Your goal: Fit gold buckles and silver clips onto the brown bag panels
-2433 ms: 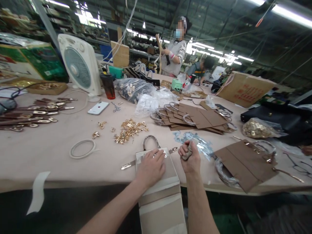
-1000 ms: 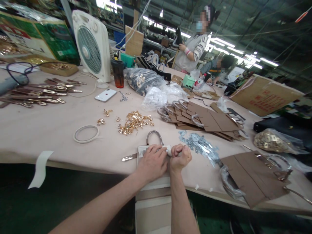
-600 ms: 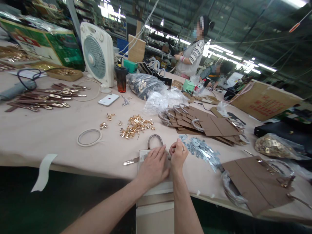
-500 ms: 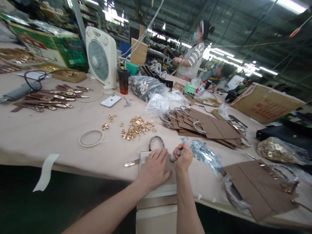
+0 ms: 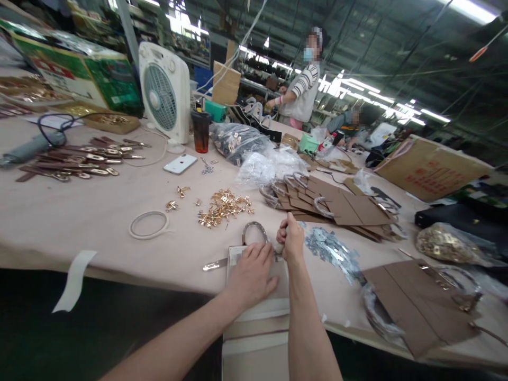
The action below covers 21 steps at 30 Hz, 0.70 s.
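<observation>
My left hand lies flat with its fingers stretched over a pale bag panel at the table's front edge. The panel has a looped handle on its far side, and a strap with a shiny metal tip sticks out to its left. Just right of those fingertips, my right hand is closed in a fist around a tool with a pale rounded handle; the tool's working end is hidden. Flat silver metal plates lie in a heap right of that fist.
Beyond the panel lies a pile of small gold fittings, with a tape roll to its left. Brown bag panels are stacked right. A phone, a dark cup and a fan stand farther back. Co-workers are behind.
My right hand has risen slightly and tilted more upright, still closed on the tool. The left hand stays in place on the panel. A co-worker behind has shifted left.
</observation>
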Each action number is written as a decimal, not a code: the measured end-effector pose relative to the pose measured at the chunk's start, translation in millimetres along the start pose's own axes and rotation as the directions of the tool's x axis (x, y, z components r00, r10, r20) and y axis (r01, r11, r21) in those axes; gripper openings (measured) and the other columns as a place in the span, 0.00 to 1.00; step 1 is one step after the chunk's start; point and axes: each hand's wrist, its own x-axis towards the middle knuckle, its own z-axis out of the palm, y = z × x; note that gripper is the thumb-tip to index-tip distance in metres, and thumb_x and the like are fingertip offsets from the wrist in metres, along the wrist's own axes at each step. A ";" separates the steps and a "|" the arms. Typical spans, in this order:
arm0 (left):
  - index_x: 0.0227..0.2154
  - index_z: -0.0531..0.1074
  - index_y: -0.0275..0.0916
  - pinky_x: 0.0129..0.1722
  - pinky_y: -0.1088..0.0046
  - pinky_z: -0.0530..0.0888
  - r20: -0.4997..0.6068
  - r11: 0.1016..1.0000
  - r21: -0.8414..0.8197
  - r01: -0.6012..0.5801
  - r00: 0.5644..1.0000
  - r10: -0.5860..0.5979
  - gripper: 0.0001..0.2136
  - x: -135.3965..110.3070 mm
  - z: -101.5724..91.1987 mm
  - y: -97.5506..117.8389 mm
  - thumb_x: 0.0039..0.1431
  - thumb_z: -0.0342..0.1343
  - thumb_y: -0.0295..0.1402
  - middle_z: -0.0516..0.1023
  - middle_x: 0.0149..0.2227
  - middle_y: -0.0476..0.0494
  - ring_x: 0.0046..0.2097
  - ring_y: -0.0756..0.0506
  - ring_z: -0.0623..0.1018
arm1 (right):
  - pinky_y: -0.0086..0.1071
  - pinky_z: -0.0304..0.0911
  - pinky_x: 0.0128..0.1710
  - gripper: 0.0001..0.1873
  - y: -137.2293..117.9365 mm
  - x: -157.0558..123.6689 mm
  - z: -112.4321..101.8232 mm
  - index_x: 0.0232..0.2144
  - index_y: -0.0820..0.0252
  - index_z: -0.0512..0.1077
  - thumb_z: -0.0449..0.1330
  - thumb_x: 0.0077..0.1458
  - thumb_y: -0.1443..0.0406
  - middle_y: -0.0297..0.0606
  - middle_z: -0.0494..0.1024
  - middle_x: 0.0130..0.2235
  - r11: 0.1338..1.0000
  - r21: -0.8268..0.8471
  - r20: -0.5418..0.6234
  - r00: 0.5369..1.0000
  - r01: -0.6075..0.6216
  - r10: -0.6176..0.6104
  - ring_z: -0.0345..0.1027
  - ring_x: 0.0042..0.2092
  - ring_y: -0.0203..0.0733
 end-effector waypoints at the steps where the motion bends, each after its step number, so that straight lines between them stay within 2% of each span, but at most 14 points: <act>1: 0.65 0.66 0.33 0.69 0.56 0.55 -0.003 1.000 0.002 0.006 1.000 -0.006 0.30 0.0 0.3 0.1 0.69 0.51 0.49 0.69 0.67 0.35 0.66 0.36 0.66 | 0.23 0.41 0.14 0.27 -0.2 0.9 0.4 0.23 0.56 0.63 0.61 0.55 0.42 0.20 0.56 0.14 1.000 -0.009 0.012 1.000 -0.021 0.021 0.46 0.14 0.27; 4: 0.65 0.67 0.33 0.69 0.56 0.55 -0.003 1.000 -0.003 0.016 1.000 -0.016 0.30 0.1 1.1 0.2 0.68 0.52 0.49 0.69 0.67 0.35 0.66 0.35 0.66 | 0.24 0.41 0.13 0.25 2.7 0.0 -0.7 0.23 0.56 0.64 0.62 0.55 0.44 0.21 0.56 0.14 0.999 -0.040 0.042 0.999 -0.027 0.029 0.46 0.14 0.28; 8: 0.63 0.68 0.32 0.69 0.56 0.55 0.006 1.000 -0.015 0.011 1.000 -0.011 0.30 0.3 0.7 0.3 0.68 0.52 0.50 0.69 0.67 0.34 0.67 0.35 0.66 | 0.24 0.43 0.14 0.24 11.1 -10.0 -6.9 0.22 0.57 0.65 0.61 0.58 0.47 0.21 0.56 0.14 0.997 -0.054 0.096 0.994 0.056 -0.051 0.47 0.14 0.28; 13: 0.64 0.67 0.31 0.70 0.56 0.54 -0.002 0.999 -0.034 0.009 1.000 -0.009 0.31 -0.7 1.2 -0.1 0.68 0.52 0.50 0.68 0.68 0.33 0.67 0.35 0.66 | 0.23 0.43 0.14 0.23 2.5 -24.6 -13.4 0.22 0.58 0.65 0.59 0.63 0.50 0.22 0.57 0.14 0.973 0.018 0.071 0.971 0.229 -0.230 0.47 0.14 0.28; 17: 0.66 0.64 0.32 0.70 0.57 0.54 -0.008 0.998 -0.053 0.019 1.000 -0.020 0.32 -1.3 3.9 -0.5 0.67 0.53 0.50 0.67 0.69 0.34 0.67 0.36 0.66 | 0.22 0.45 0.14 0.21 -11.8 -33.7 -15.4 0.22 0.58 0.64 0.58 0.64 0.54 0.23 0.57 0.15 0.901 0.170 0.052 0.909 0.399 -0.412 0.47 0.15 0.28; 19: 0.66 0.64 0.33 0.70 0.56 0.54 -0.008 0.998 -0.060 0.017 1.000 -0.017 0.31 -1.2 4.9 -0.6 0.67 0.53 0.49 0.67 0.69 0.34 0.67 0.36 0.66 | 0.23 0.46 0.15 0.22 -9.0 -37.6 -16.3 0.22 0.57 0.64 0.57 0.64 0.53 0.23 0.57 0.16 0.893 0.202 0.081 0.902 0.402 -0.425 0.47 0.15 0.28; 21: 0.65 0.65 0.34 0.70 0.55 0.54 -0.011 0.998 -0.063 0.014 1.000 -0.015 0.31 -1.1 5.3 -0.5 0.67 0.54 0.49 0.67 0.68 0.33 0.68 0.35 0.66 | 0.23 0.46 0.15 0.22 -0.7 -40.3 -17.4 0.22 0.58 0.64 0.57 0.65 0.53 0.24 0.58 0.16 0.930 0.160 0.145 0.924 0.330 -0.353 0.48 0.15 0.28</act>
